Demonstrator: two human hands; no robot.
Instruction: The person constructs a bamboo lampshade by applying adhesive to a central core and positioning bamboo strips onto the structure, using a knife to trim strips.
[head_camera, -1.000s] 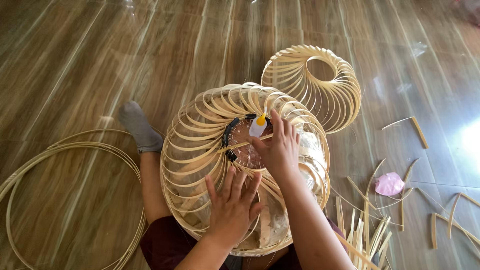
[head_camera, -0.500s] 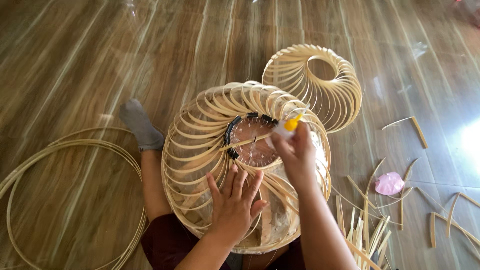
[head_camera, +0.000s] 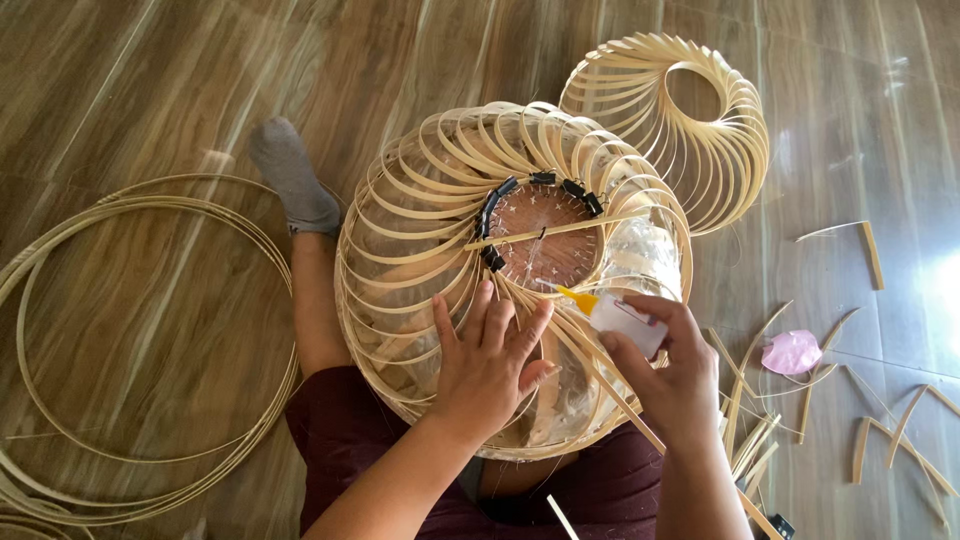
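Glue bottle held to a bamboo lampshade on the lap.

The lampshade (head_camera: 450, 250) rests on the person's legs; the left hand (head_camera: 487, 362) lies flat, fingers spread, on its strips at 6 o'clock. The right hand (head_camera: 668, 372), at 4 o'clock, is clamped around a glue bottle (head_camera: 620, 316). A second shade (head_camera: 715, 150) sits at 1 o'clock, bamboo hoops (head_camera: 120, 350) at 9.

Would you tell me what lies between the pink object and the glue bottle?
In the head view, loose bamboo strips on the wooden floor lie between pink object and glue bottle.

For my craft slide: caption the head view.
Left hand steadies a bamboo-strip lampshade frame; right hand aims a glue bottle.
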